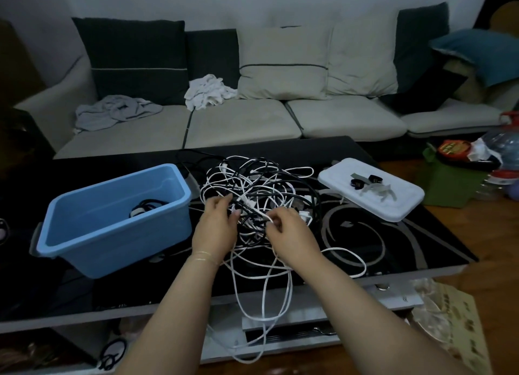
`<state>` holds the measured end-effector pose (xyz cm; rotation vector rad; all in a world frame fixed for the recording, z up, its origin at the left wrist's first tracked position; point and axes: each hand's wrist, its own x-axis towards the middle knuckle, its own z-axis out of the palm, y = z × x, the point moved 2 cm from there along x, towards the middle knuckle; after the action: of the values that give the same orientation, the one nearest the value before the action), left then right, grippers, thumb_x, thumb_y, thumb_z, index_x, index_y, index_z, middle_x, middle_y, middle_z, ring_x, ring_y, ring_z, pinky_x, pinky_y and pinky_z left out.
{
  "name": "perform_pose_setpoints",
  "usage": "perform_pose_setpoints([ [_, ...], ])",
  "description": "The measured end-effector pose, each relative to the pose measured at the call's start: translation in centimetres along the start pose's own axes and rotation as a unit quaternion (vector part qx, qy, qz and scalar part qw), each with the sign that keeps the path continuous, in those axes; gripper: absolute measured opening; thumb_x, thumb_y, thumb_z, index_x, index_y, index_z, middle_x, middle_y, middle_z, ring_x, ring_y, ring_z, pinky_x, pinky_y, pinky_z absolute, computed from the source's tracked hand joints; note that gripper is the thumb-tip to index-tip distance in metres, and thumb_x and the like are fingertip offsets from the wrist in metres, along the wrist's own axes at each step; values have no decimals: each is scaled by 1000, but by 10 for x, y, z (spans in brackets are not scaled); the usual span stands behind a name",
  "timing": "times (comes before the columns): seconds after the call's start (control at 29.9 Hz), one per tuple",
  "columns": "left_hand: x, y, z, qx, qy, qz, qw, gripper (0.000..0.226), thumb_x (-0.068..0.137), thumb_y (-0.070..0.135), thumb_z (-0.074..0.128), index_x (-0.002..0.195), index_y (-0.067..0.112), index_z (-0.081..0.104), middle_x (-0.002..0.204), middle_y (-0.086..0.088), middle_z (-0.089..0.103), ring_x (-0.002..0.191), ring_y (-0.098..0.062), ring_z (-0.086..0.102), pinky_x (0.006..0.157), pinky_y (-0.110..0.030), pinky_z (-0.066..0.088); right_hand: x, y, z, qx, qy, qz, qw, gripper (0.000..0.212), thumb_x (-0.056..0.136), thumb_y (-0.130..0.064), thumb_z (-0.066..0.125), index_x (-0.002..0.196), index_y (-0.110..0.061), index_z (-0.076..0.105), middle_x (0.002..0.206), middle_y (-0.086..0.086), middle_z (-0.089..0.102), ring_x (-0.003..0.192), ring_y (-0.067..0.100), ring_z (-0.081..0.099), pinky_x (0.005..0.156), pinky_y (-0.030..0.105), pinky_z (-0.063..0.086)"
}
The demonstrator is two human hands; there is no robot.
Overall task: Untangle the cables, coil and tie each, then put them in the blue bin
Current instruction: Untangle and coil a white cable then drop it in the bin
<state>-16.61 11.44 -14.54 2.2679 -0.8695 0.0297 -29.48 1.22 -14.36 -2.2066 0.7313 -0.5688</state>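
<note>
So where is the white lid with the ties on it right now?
In the head view the white lid lies flat on the right part of the black table, right of the cable tangle, with the ties on top.

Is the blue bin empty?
No, a coiled black cable already lies inside the blue bin, while the rest sit in a tangle on the table.

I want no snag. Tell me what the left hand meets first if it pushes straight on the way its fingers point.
Most likely the tangle of black and white cables: the left hand points up and away into it, fingertips already among the strands. Depth beyond is unclear.
</note>
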Motion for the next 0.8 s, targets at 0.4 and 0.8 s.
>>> perform_pose_setpoints([
  [0.4, 2, 27, -25, -601, -76, -197, 771, 32, 101, 43, 39, 103, 15, 52, 65, 6, 62, 45, -5, 47, 40, -18, 40, -36, -30, -13, 55, -439, -41, 896, 25, 92, -2, 50, 85, -21, 65, 84, -1, 66, 73, 8, 58, 65, 23, 45],
  [0.8, -58, 69, -44, -208, -452, 62, 865, 20, 94, 22, 57, 95, 12, 74, 71, -2, 67, 70, -8, 62, 70, -22, 52, -17, -28, -55, 598, -206, 174, 755, 53, 91, -44, 47, 121, -1, 53, 93, 8, 72, 76, 17, 70, 72, 28, 58],
])
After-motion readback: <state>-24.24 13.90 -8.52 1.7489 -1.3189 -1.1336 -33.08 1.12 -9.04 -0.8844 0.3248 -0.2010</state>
